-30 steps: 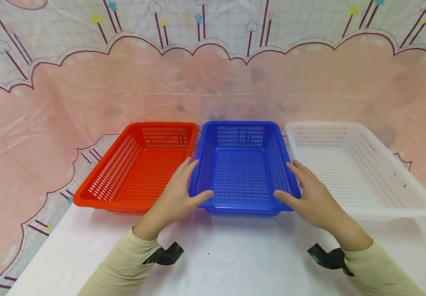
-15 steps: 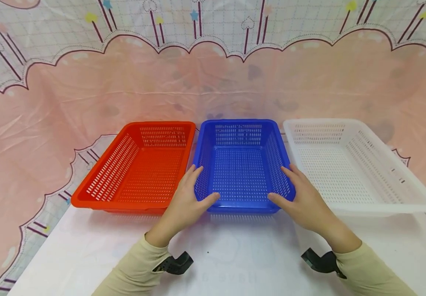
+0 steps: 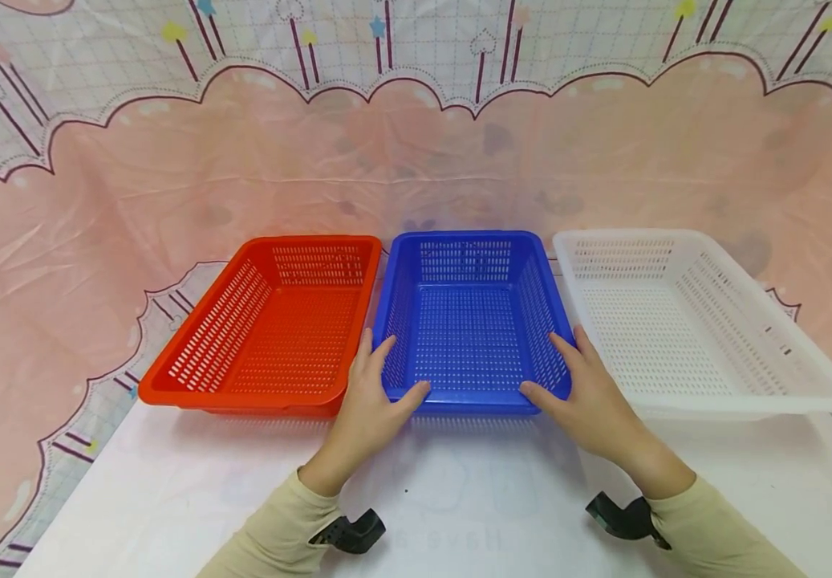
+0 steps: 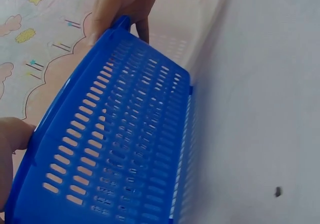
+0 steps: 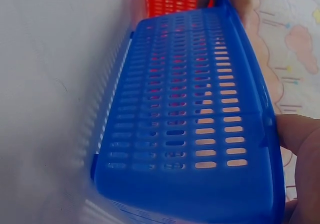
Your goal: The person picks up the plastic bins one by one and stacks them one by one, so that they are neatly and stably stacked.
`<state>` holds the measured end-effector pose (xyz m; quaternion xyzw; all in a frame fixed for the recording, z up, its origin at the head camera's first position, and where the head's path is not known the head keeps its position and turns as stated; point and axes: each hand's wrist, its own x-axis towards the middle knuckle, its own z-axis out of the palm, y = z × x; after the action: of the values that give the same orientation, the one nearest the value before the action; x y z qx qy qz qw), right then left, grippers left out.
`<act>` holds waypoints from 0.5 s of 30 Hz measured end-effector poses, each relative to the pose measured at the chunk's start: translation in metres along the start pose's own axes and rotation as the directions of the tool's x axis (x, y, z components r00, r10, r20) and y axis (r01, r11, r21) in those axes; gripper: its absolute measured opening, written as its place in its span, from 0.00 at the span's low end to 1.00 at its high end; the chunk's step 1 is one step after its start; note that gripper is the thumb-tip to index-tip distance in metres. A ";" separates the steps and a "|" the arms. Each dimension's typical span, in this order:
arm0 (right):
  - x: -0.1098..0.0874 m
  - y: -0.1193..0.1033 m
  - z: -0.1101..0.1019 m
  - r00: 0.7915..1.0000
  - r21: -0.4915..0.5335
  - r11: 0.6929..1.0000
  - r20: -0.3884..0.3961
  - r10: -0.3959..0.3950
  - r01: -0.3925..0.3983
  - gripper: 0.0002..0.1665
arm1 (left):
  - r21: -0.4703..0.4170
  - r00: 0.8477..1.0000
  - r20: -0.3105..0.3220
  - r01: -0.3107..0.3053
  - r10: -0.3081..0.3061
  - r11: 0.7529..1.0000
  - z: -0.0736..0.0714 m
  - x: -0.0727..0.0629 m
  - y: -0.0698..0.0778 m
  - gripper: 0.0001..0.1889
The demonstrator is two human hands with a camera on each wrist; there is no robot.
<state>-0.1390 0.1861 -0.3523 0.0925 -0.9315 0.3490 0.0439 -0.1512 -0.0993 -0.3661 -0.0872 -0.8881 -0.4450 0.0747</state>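
In the head view a blue plastic basket (image 3: 468,337), with slotted walls and nothing inside, sits in the middle of a row of three. My left hand (image 3: 367,413) grips its near left corner, thumb over the front rim and index finger over the side. The near right corner is held the same way by my right hand (image 3: 599,409). Other fingers are hidden outside the walls. Both wrist views show the slotted front wall of the blue basket (image 4: 125,129) close up. In the right wrist view my right thumb (image 5: 295,131) lies at the rim.
A red basket (image 3: 293,345) stands close on the left, partly behind my left hand. On the right is a white basket (image 3: 675,345). All three rest on a white table (image 3: 473,506), against a printed pink cloth (image 3: 416,168) at the back.
My hands have drawn nearer each other and slightly back toward me, closing in around the near corners of the blue basket. The red and white baskets stay put; the head view shifts slightly.
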 end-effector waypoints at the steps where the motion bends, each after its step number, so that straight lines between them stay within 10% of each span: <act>1: 0.000 0.000 0.000 1.000 -0.004 1.000 0.000 0.002 -0.002 0.54 | -0.002 1.000 -0.006 0.002 -0.002 1.000 0.001 -0.001 0.000 0.42; 15: -0.007 0.003 0.006 1.000 0.006 1.000 0.012 0.016 -0.016 0.53 | -0.031 0.996 -0.057 0.070 -0.072 0.997 0.006 -0.009 0.002 0.42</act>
<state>-0.1333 0.1854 -0.3592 0.0870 -0.9314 0.3517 0.0353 -0.1428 -0.0943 -0.3703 -0.0435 -0.8815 -0.4627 0.0835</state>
